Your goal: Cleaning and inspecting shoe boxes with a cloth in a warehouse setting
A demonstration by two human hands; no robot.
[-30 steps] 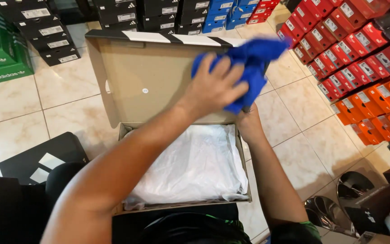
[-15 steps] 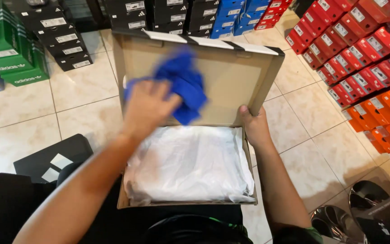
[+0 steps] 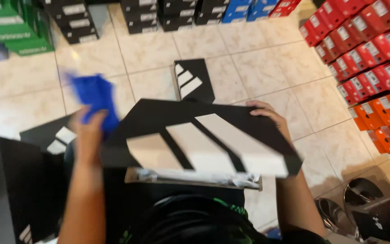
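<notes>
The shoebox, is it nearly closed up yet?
Nearly. The white paper already lies inside the box. The right hand grips the black lid, tilted low over it, with a gap along the near edge. The left hand holds a blue cloth. Left to do: shutting the lid flat.

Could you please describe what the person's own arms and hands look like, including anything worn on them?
Both forearms are bare, with no sleeves reaching the wrists. The left hand and the right hand wear no gloves, and no watch, ring or band shows, though motion blur hides fine detail. Near the body there is dark clothing with green markings.
</notes>
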